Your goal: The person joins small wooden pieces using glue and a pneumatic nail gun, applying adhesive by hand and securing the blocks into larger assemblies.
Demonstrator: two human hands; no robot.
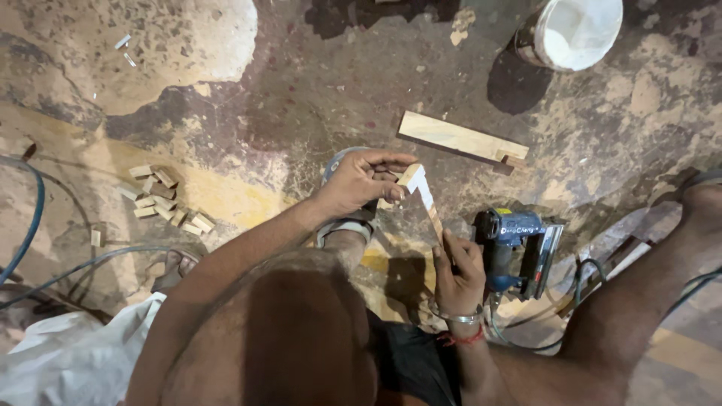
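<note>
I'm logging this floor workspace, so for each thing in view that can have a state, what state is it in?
Left hand: grip closed on the small wooden block.
Small wooden block: held against the strip's top end.
Right hand: grip closed on the thin wooden strip.
Thin wooden strip: held off the floor.
Blue power tool: lying on the floor, unheld, hose attached.
White bucket: standing upright, open.
Wooden plank: lying flat.
Pile of small blocks: loose on the floor.

Pale wooden L-shaped piece [421,192], short block joined to thin strip; held above floor.
</note>
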